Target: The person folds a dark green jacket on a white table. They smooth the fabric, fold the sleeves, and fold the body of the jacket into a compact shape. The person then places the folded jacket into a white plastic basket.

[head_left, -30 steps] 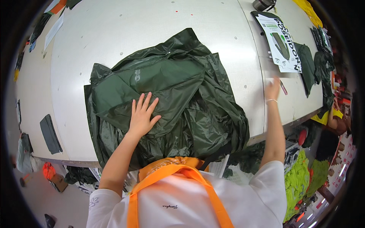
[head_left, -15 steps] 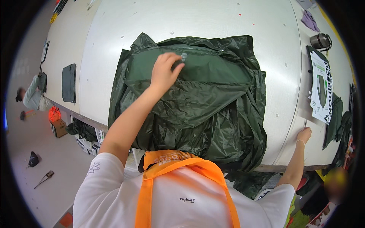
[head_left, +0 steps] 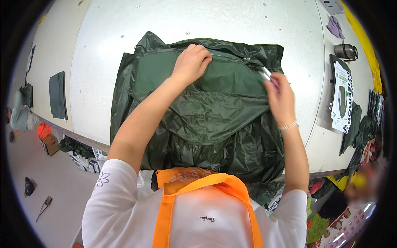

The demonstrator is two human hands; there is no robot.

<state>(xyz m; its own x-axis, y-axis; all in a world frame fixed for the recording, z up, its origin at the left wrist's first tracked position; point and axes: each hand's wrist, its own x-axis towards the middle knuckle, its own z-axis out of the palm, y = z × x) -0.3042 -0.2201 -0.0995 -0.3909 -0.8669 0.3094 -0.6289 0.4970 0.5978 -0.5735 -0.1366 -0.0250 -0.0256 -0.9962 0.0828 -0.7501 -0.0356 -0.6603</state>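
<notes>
A dark green, shiny rain garment (head_left: 206, 115) lies crumpled over the near edge of the table, with a smoother matt panel along its far side. My left hand (head_left: 192, 64) is closed on the fabric at that panel's far edge, fingers bent down and thumb tucked in. Over the garment's right far corner, my right hand (head_left: 281, 97) grips small snips (head_left: 268, 75) with bright metal blades and a purplish handle, blurred by motion. The blades point toward the fabric edge. A zip pull (head_left: 247, 59) shows between the hands.
The pale table (head_left: 111, 25) spreads around the garment. At left lies a folded dark green piece (head_left: 58, 95). On the right are a dark metal flask (head_left: 345, 51), printed white sheets (head_left: 341, 97), a purple cloth (head_left: 335, 27) and more dark green fabric (head_left: 351, 128).
My right hand has come from the table's right side to the garment, carrying the snips. My left hand has moved slightly right and far, and settled onto the fabric edge.
</notes>
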